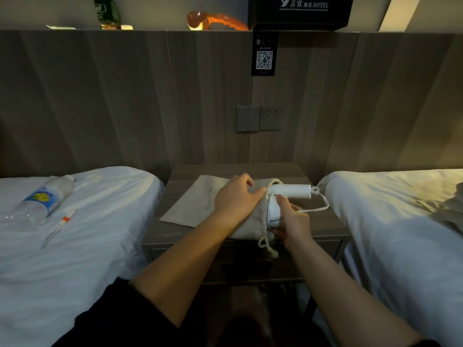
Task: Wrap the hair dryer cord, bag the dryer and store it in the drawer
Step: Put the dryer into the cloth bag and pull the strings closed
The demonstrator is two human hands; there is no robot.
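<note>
A white hair dryer (290, 191) lies on the nightstand (323, 221) with its body partly inside the mouth of a beige drawstring bag (248, 226). Its handle sticks out to the right, and a loop of white cord (323, 206) trails from the handle's end. My left hand (235, 199) grips the rim of the bag's opening from above. My right hand (293, 219) grips the dryer's round body at the bag's mouth. The bag's drawstring (266, 246) hangs over the nightstand's front edge, above the drawer front (250, 256).
A flat beige cloth (190, 204) lies under the bag on the left of the nightstand. White beds flank it; the left bed (75, 246) holds a plastic water bottle (42, 201) and a pen (60, 226). A wall socket (269, 118) sits above.
</note>
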